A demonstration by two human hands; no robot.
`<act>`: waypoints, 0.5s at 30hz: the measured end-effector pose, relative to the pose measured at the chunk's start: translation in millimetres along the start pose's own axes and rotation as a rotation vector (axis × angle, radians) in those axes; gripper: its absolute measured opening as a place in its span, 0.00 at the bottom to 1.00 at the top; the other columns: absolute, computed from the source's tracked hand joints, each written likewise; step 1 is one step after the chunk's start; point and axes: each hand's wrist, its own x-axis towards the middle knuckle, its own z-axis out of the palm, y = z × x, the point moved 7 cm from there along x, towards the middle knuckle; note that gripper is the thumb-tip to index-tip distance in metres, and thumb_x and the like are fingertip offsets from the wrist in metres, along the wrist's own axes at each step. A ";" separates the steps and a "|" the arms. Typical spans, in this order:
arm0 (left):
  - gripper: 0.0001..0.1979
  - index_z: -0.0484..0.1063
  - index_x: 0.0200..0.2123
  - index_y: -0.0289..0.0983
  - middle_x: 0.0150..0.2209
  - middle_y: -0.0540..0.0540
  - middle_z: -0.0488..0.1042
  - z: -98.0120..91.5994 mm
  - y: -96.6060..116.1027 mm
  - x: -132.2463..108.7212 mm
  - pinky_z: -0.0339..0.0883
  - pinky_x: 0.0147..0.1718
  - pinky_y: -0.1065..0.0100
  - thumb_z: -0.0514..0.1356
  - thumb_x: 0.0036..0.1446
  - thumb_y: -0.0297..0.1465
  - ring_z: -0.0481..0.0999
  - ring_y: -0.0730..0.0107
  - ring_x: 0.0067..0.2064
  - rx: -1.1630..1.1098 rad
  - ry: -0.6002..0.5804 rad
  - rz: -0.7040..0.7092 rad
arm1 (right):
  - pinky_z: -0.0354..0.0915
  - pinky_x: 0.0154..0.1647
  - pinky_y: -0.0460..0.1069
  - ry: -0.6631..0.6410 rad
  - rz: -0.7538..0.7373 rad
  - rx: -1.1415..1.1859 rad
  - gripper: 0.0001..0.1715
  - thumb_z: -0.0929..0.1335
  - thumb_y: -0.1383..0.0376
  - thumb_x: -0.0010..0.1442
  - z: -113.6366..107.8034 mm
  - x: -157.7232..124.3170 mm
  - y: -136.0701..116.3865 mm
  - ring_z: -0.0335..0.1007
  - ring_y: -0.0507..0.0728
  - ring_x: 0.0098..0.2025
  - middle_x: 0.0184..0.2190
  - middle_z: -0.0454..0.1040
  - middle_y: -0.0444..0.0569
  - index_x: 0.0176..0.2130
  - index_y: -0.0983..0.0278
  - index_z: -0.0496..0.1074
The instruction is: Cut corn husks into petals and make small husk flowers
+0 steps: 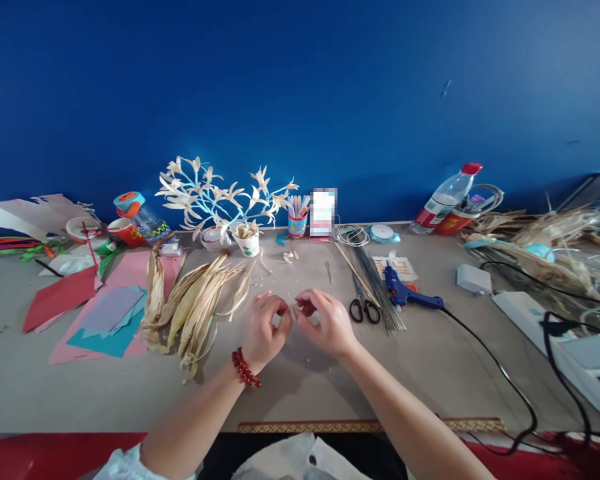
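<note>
My left hand (269, 328), with a red bead bracelet (245, 368) at the wrist, is raised over the table with thumb and fingertips pinched together. Facing it, my right hand (327, 321) is curled in the same way, its fingertips almost meeting the left ones. Anything between the fingertips is too small to make out. Dried corn husks (193, 310) lie left of my hands. To the right are black-handled scissors (365, 309), a bundle of thin wires (380, 287) and a blue glue gun (411, 295). Small scraps are scattered around my hands.
Behind my hands, a white cup (249, 247) holds branches of pale husk flowers (230, 195). Coloured paper (111, 320) lies at the left. A plastic bottle (443, 201) leans at the back right. The glue gun's black cord (495, 363) runs to a power strip (545, 333).
</note>
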 end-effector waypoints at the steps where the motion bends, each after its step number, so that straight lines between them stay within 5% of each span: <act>1: 0.08 0.64 0.27 0.41 0.25 0.51 0.71 0.7 -0.2 -0.2 0.63 0.53 0.56 0.53 0.59 0.26 0.71 0.67 0.30 -0.002 -0.003 -0.004 | 0.63 0.30 0.45 -0.025 0.013 0.014 0.02 0.65 0.68 0.58 3.9 0.0 -0.7 0.67 0.52 0.26 0.26 0.73 0.44 0.34 0.61 0.67; 10: 0.08 0.63 0.26 0.40 0.25 0.50 0.68 3.1 -8.2 -1.5 0.64 0.35 0.64 0.54 0.57 0.25 0.69 0.65 0.32 -0.005 -0.009 -0.060 | 0.60 0.30 0.45 0.021 -0.030 -0.124 0.03 0.65 0.69 0.56 1.5 1.4 -5.3 0.65 0.52 0.25 0.23 0.71 0.43 0.32 0.61 0.67; 15: 0.08 0.63 0.27 0.40 0.26 0.49 0.68 7.0 -10.7 -2.3 0.63 0.36 0.65 0.54 0.59 0.26 0.69 0.65 0.33 -0.020 -0.032 -0.059 | 0.59 0.29 0.44 -0.017 -0.031 -0.141 0.03 0.65 0.69 0.59 7.5 0.4 -5.2 0.65 0.51 0.25 0.24 0.71 0.43 0.32 0.62 0.67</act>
